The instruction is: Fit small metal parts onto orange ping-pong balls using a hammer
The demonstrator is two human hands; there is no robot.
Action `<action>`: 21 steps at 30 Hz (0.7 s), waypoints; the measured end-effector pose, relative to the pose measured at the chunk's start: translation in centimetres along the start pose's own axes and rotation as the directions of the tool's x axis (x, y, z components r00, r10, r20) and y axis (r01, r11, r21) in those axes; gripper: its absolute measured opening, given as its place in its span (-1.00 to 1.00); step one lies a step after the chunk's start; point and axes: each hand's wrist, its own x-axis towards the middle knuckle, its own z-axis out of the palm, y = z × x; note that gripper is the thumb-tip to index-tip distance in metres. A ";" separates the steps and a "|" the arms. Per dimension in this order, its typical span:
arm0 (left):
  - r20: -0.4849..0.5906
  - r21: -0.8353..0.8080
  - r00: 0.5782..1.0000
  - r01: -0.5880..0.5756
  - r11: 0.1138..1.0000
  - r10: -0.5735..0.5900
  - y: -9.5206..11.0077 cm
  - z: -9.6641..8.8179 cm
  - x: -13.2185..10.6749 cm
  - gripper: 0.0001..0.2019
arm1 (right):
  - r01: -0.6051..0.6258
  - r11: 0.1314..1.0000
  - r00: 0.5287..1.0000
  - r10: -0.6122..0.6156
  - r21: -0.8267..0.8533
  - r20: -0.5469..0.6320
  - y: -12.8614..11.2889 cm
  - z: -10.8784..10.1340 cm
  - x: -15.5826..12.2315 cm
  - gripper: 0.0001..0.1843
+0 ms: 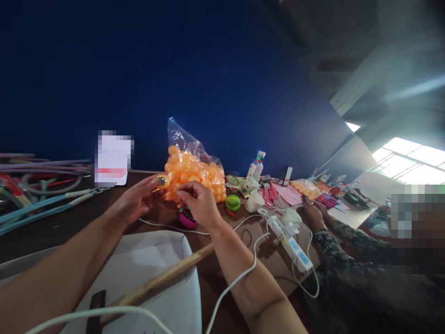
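Observation:
My left hand (136, 199) pinches a small orange ball (162, 181) that has a dark metal part at its middle. My right hand (199, 202) is beside it with fingers curled in a pinch; what it holds is too small to make out. Right behind both hands stands a clear plastic bag of orange balls (193, 171) on the dark table (69, 225). A pink and black round piece (187, 218) lies just under my right hand.
A hammer with a wooden handle (156, 281) lies on white paper (149, 264). A white power strip (294, 243) and cables run right. A green ball (232, 202), paper cups (254, 201), a bottle (257, 165) sit behind. Another person's hands (314, 214) rest at right. Coloured tubes (41, 204) lie left.

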 end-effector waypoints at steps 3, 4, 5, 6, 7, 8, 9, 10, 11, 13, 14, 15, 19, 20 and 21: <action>-0.016 -0.046 1.000 -0.019 0.999 0.018 0.0 0.5 0.1 -0.75 | -0.012 0.998 1.000 0.012 0.054 -0.008 -0.1 0.0 0.1 -0.70; -0.018 -0.063 1.000 -0.019 0.998 0.018 0.1 0.6 0.1 -0.77 | -0.015 0.997 1.000 0.016 0.070 -0.012 -0.1 0.0 0.2 -0.70; -0.013 -0.080 1.000 -0.014 0.997 0.013 0.1 0.7 0.2 -0.77 | -0.020 0.996 1.000 0.022 0.082 -0.017 -0.2 0.0 0.2 -0.69; -0.005 -0.096 1.000 -0.005 0.995 0.004 0.1 0.7 0.2 -0.73 | -0.027 0.996 0.999 0.029 0.089 -0.021 -0.2 0.0 0.2 -0.68; -0.002 -0.109 1.000 0.005 0.994 -0.005 0.1 0.8 0.3 -0.69 | -0.034 0.995 0.999 0.037 0.091 -0.024 -0.3 0.0 0.2 -0.67; -0.007 -0.116 1.000 0.013 0.993 -0.014 0.1 0.8 0.3 -0.66 | -0.041 0.995 0.999 0.044 0.090 -0.026 -0.3 0.0 0.2 -0.66; -0.017 -0.122 1.000 0.019 0.992 -0.022 0.2 0.8 0.3 -0.65 | -0.046 0.995 0.999 0.048 0.085 -0.025 -0.3 0.0 0.2 -0.66; -0.028 -0.126 0.999 0.024 0.992 -0.028 0.2 0.8 0.3 -0.65 | -0.046 0.996 0.999 0.048 0.080 -0.022 -0.3 -0.1 0.2 -0.65; -0.041 -0.127 0.999 0.029 0.991 -0.034 0.2 0.8 0.3 -0.66 | -0.041 0.996 0.999 0.042 0.073 -0.017 -0.2 -0.1 0.2 -0.64; -0.045 -0.126 0.998 0.036 0.991 -0.042 0.2 0.9 0.2 -0.69 | -0.024 0.998 1.000 0.024 0.061 -0.001 -0.1 -0.1 0.2 -0.65; -0.043 -0.126 0.998 0.040 0.991 -0.046 0.2 0.9 0.1 -0.71 | -0.016 0.998 1.000 0.016 0.056 0.006 -0.1 -0.1 0.1 -0.67; -0.044 -0.126 0.998 0.043 0.991 -0.049 0.2 0.8 0.0 -0.72 | -0.012 0.999 1.000 0.011 0.053 0.011 -0.1 -0.1 0.1 -0.69; -0.050 -0.120 0.997 0.049 0.991 -0.056 0.1 0.7 -0.2 -0.78 | -0.017 0.999 1.000 0.016 0.051 0.017 -0.1 0.0 0.0 -0.77; -0.049 -0.107 0.997 0.049 0.993 -0.054 0.1 0.7 -0.2 -0.79 | -0.018 0.998 1.000 0.017 0.054 0.017 -0.1 0.0 0.0 -0.77; -0.043 -0.086 0.998 0.049 0.995 -0.053 0.1 0.6 -0.2 -0.79 | -0.016 0.998 1.000 0.015 0.060 0.019 -0.1 0.0 0.0 -0.78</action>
